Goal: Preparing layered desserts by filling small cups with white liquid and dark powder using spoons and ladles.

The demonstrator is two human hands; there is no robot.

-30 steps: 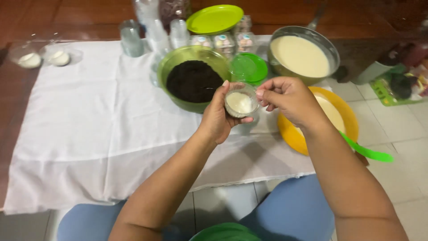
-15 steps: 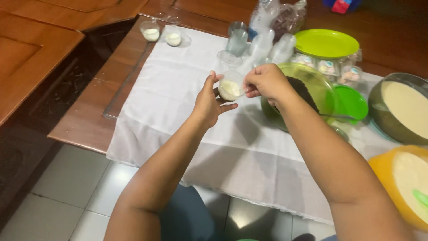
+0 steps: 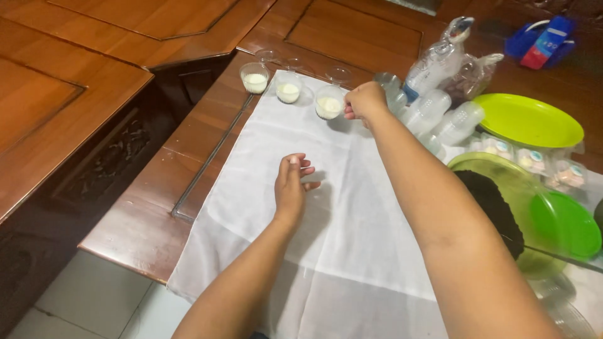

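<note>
Three small clear cups of white cream stand in a row at the far end of the white cloth (image 3: 264, 207): one on the wood at the left (image 3: 254, 80), one in the middle (image 3: 288, 91), and one at the right (image 3: 329, 105). My right hand (image 3: 364, 103) reaches out to the right-hand cup, its fingertips pinched on the rim as the cup rests on the cloth. My left hand (image 3: 292, 182) hovers flat over the middle of the cloth with its fingers apart, holding nothing.
At the right sit a green bowl of dark crumbs (image 3: 496, 201), a green lid (image 3: 565, 223), a lime plate (image 3: 527, 119), stacked empty clear cups (image 3: 440, 116) and a plastic bag (image 3: 436, 59). The wooden table's edge (image 3: 125, 245) drops to a tiled floor.
My right hand carried the filled cup away from the bowl to the far row and set it down. My left hand let go of it and drew back over the cloth.
</note>
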